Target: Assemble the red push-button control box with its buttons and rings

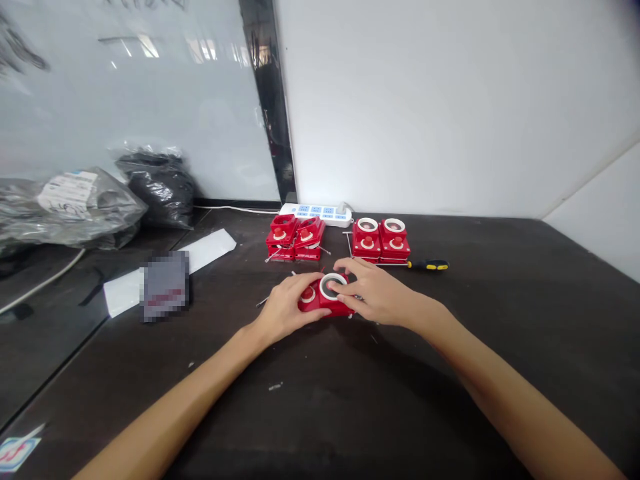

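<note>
A red plastic housing (313, 305) with a round opening lies on the dark table in front of me, turned sideways. Its opening is framed by a white ring (323, 288), and a small red knob (307, 293) sticks up on its left part. My left hand (287, 303) grips the housing's left end, thumb along the near side and fingers over the far side. At the right end, my right hand (367, 290) has its thumb and fingers around the ring, one fingertip reaching over the opening. The fingers partly hide the right end.
Behind stand two red units with white rings (381, 243) and two ringless red units (295, 240) with loose wires. A yellow-black screwdriver (429, 265) lies to the right. A white power strip (317, 213) runs along the wall. Plastic bags (155, 187) and white paper (207, 250) are left.
</note>
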`<state>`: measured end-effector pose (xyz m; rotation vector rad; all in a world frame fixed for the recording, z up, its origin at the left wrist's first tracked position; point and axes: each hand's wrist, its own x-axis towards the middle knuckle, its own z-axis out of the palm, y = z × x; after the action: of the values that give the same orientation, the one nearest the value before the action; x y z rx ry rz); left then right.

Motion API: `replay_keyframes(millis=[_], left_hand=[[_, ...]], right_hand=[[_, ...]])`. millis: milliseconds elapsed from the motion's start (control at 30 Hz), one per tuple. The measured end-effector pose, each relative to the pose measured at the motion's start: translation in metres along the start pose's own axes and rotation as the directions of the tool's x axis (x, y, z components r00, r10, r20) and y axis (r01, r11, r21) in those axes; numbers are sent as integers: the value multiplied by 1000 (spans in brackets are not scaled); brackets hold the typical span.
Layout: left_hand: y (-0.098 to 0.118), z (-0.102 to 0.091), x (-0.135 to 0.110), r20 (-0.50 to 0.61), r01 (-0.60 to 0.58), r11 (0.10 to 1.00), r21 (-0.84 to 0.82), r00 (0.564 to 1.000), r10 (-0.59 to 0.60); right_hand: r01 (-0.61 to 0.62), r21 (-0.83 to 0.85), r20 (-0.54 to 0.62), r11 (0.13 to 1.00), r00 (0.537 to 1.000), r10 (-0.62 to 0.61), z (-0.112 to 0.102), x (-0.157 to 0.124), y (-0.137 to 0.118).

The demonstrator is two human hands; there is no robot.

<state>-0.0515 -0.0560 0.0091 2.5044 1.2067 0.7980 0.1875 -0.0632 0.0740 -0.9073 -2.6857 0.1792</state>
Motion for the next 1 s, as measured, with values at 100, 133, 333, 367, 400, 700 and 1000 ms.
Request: replay_keyframes(millis=[100, 133, 333, 367, 400, 700, 1000], left_hand=[[-2, 0, 0, -5, -23, 1000, 12, 1000, 23], [-3, -1, 0, -4, -41, 999, 17, 999, 42], [-5, 0, -1, -23, -194, 973, 125, 980, 198], [-5, 0, -1, -25, -213, 965, 152, 975, 220], [-5, 0, -1, -23, -234, 955, 180, 970, 242], [-1, -4, 1, -11, -310, 915, 259, 946, 324], [12, -11, 4, -34, -415, 843, 341, 891, 452]], right_hand=[[-57, 90, 7, 994, 998, 57, -1, -2, 2], [-72, 125, 17, 990, 997, 70, -1, -2, 3], [-71, 257, 31, 964, 997, 66, -2, -3, 12], [-75, 250, 30, 965, 997, 70, -2, -3, 12], [-77, 237, 28, 968, 997, 73, -2, -4, 12], [-82, 89, 10, 993, 997, 82, 2, -3, 5], [-73, 21, 26, 997, 997, 73, 0, 0, 1]])
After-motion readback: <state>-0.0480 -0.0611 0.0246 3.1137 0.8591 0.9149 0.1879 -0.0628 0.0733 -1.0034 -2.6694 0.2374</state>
